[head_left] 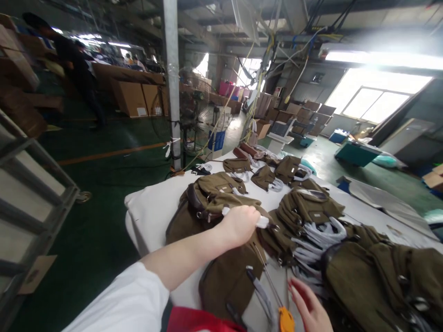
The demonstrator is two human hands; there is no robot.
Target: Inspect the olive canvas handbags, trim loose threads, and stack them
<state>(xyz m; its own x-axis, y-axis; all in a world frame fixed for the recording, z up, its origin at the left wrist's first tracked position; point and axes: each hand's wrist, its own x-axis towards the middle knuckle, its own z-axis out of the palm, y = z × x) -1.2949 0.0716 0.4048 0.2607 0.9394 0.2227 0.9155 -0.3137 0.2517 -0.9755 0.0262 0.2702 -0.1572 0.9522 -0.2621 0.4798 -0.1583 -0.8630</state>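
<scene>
My left hand (242, 225) is closed in a fist around a white-wrapped bag handle (263, 222); white wrapping shows on both sides of it. An olive canvas backpack (211, 198) with dark trim and metal rings lies at that hand. Below is another olive bag part (230, 279), with grey-wrapped straps (263, 295) beside it. My right hand (308, 306) is at the lower edge, fingers stretched and apart. Just left of it is a tool with an orange handle (286, 319) and a long, thin metal shaft; whether the hand touches it I cannot tell.
More olive backpacks (311, 207) and wrapped straps cover the white table (145, 207). A metal post (172, 83) and a fan (194, 106) stand beyond it. At left are a wheeled rack (34, 193) and a person in dark clothes (78, 69). Cardboard boxes (131, 97) stand behind.
</scene>
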